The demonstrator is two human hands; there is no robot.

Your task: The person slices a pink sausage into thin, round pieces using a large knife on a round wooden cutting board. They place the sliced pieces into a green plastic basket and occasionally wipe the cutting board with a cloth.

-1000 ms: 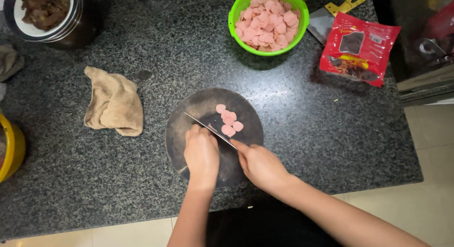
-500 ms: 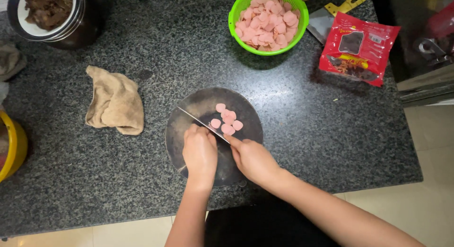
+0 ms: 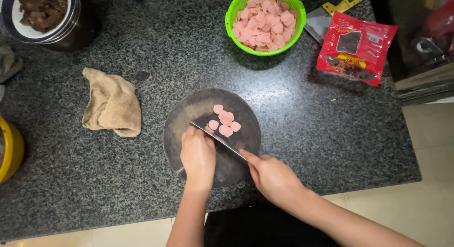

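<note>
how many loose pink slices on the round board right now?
About 6 pink slices, clustered in one overlapping patch on the round board, just beyond the knife blade. Overlap and the left hand may hide more.

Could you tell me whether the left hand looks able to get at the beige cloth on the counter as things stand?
Probably yes: the left hand rests on the round board, and only bare counter lies between it and the beige cloth.

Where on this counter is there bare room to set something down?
Bare granite lies between the beige cloth and the green basket, and right of the round cutting board below the red packet. It is crowded on the board, where the left hand, right hand, knife and pink slices meet.
</note>
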